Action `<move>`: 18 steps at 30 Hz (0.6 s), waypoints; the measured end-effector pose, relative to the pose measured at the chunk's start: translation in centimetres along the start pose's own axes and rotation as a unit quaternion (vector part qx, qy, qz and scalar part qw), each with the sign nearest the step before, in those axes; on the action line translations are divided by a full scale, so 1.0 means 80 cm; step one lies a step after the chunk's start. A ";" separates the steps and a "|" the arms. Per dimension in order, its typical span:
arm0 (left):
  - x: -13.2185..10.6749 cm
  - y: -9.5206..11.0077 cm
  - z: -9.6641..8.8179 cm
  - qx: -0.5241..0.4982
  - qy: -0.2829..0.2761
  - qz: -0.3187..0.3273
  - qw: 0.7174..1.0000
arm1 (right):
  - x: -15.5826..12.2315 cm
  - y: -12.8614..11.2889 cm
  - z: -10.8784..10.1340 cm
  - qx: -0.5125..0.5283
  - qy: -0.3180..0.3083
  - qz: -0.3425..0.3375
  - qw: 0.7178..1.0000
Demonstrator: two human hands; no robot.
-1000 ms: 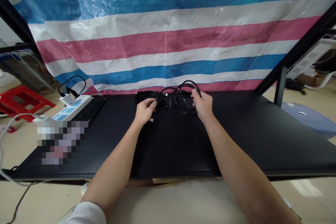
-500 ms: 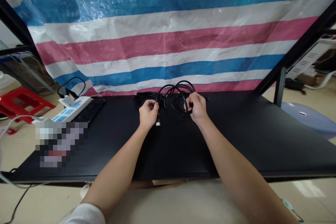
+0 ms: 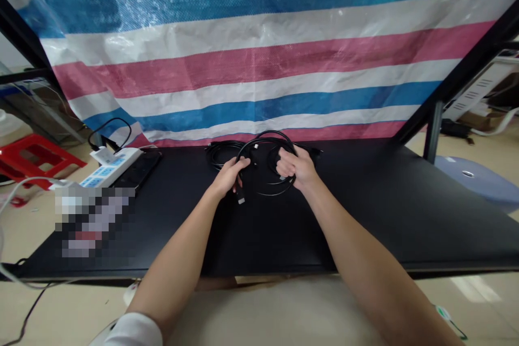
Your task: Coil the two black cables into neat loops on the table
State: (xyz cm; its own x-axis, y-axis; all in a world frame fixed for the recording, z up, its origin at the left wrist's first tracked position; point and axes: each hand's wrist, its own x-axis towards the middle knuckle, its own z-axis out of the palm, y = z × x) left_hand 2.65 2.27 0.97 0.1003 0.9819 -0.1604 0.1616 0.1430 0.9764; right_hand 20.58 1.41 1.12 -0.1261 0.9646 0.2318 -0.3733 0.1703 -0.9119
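A black cable [image 3: 259,143] is looped into a coil above the black table [image 3: 389,211]. My left hand [image 3: 229,175] is closed on the cable near its end, and a plug tip [image 3: 240,199] hangs just below the fingers. My right hand [image 3: 295,167] is closed round the gathered loops on the coil's right side. A second bundle of black cable [image 3: 219,151] lies on the table behind my left hand.
A white power strip [image 3: 106,166] with a black plug and a dark flat device [image 3: 140,168] lie at the table's left. A striped tarp [image 3: 259,54] hangs behind. A red stool [image 3: 32,157] stands on the floor at left, a pale blue stool [image 3: 478,181] at right.
Both hands have drawn slightly nearer me with the cable. The coil has become tighter and my right hand has shifted left, closer to my left hand.
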 end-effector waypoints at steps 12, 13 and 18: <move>0.002 0.002 -0.032 0.006 -0.050 0.159 0.986 | 0.004 0.024 -0.006 -0.268 0.015 -0.056 0.962; 0.001 0.002 -0.036 0.002 -0.083 0.140 0.987 | 0.004 0.026 -0.006 -0.295 0.008 -0.053 0.954; 0.002 -0.001 -0.048 0.002 -0.156 0.090 0.984 | 0.001 0.029 -0.007 -0.404 -0.010 -0.080 0.911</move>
State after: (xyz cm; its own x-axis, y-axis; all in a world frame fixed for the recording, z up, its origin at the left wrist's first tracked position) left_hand -1.11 2.85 1.40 0.4239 0.9054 -0.0218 0.1178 -0.0312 0.9925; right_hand 20.21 2.00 -1.17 -0.1485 0.9119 0.3827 0.4092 0.4089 -0.8157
